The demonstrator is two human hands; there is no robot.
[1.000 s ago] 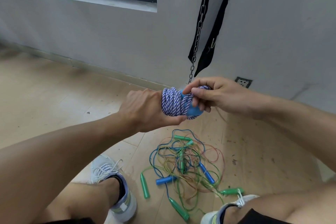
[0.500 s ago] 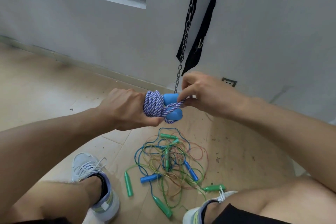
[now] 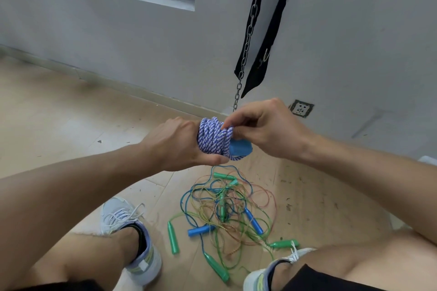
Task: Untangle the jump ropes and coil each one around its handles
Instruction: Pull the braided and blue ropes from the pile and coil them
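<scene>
Blue-and-white braided cord [image 3: 214, 138] is wound in a fat bundle around a pair of blue plastic handles [image 3: 240, 147], held up in front of the person. Most of the handles are hidden under the cord and fingers, so only one blue end shows. The left hand [image 3: 176, 146] is closed tight around the far end of the bundle. The right hand [image 3: 262, 129] pinches the last bit of cord at the top between thumb and finger.

This looks like the end of the wrapping. To do it well, the left hand should keep squeezing so the loops do not slide off. The right hand should pull the loose end snug and tuck it under a loop. I think a tight tuck will stop it from coming undone.

Down on the wooden floor [image 3: 71, 125], between the two shoes, lies a messy pile of thin green, blue and orange ropes with green and blue handles [image 3: 227, 208]. Those are not sorted yet.
</scene>
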